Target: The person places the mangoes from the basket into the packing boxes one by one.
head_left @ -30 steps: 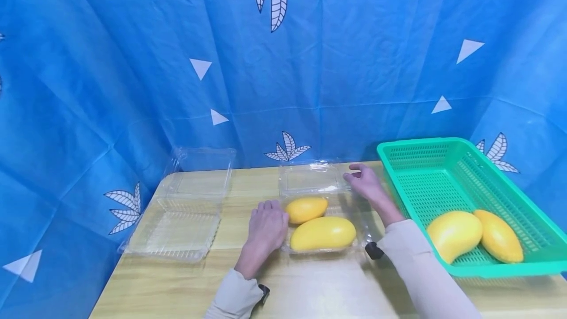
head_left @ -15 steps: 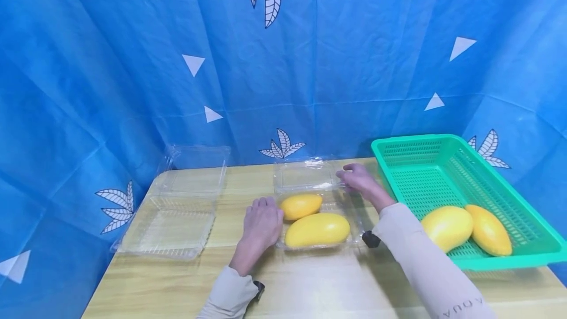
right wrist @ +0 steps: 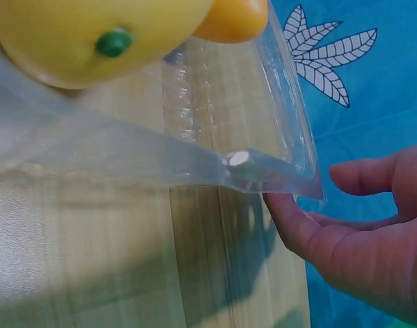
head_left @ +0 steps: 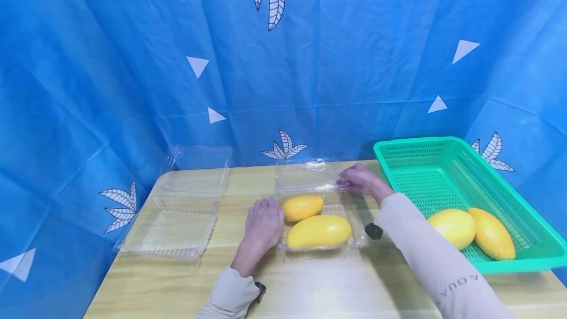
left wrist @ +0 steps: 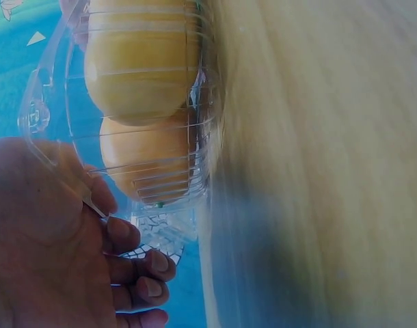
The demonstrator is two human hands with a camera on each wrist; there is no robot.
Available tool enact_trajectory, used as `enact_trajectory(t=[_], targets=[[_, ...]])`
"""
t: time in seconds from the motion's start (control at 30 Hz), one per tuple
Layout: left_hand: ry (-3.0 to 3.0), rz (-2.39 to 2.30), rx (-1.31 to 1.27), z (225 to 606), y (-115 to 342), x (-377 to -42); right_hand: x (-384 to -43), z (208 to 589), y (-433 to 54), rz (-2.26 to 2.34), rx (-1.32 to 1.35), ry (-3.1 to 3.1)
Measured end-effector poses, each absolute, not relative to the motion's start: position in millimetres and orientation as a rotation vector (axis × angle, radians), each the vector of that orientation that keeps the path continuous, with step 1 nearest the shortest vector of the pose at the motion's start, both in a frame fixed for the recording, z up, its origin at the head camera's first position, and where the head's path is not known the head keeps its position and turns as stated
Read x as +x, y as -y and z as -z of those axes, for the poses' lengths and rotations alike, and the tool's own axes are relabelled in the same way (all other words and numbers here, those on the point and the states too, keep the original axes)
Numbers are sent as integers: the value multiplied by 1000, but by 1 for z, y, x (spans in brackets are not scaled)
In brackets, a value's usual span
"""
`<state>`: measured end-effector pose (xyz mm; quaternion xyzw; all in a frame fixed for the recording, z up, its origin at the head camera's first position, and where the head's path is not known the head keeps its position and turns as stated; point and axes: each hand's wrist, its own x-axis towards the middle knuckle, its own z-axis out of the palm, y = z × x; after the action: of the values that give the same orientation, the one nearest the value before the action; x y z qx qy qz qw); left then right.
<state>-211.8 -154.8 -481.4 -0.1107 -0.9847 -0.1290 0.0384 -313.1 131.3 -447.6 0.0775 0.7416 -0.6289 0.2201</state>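
Two yellow mangoes lie in a clear plastic clamshell container (head_left: 359, 225) on the table, a smaller one (head_left: 303, 207) behind a larger one (head_left: 319, 231). A green stem spot shows on the large mango (right wrist: 106, 41) in the right wrist view. The container's lid (head_left: 305, 176) is folded back toward the curtain. My left hand (head_left: 263, 223) pinches the container's left rim between thumb and forefinger, as the left wrist view shows. At the lid's right side, my right hand (head_left: 361, 180) touches a plastic corner with its fingers; its thumb stands apart from the plastic.
A second clear clamshell (head_left: 177, 230) lies unfolded and empty at the left. The green basket (head_left: 522, 201) at the right holds two more mangoes (head_left: 491, 233). A blue patterned curtain (head_left: 354, 63) hangs behind the table (head_left: 319, 289).
My right hand's thumb and fingers have come closer together at the lid's right edge. The left hand stays at the container's left rim. The head view has shifted slightly.
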Motion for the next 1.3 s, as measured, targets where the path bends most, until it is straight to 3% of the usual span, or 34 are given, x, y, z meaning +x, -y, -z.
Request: enact_trajectory(t=[0.53,1.3], targets=[[2997,417,-373,483,153,-212,-320,454,-133,1819,256,-1993],[3010,411,-329,482,156,-216,-316,433,-124,1885,182,-2130]])
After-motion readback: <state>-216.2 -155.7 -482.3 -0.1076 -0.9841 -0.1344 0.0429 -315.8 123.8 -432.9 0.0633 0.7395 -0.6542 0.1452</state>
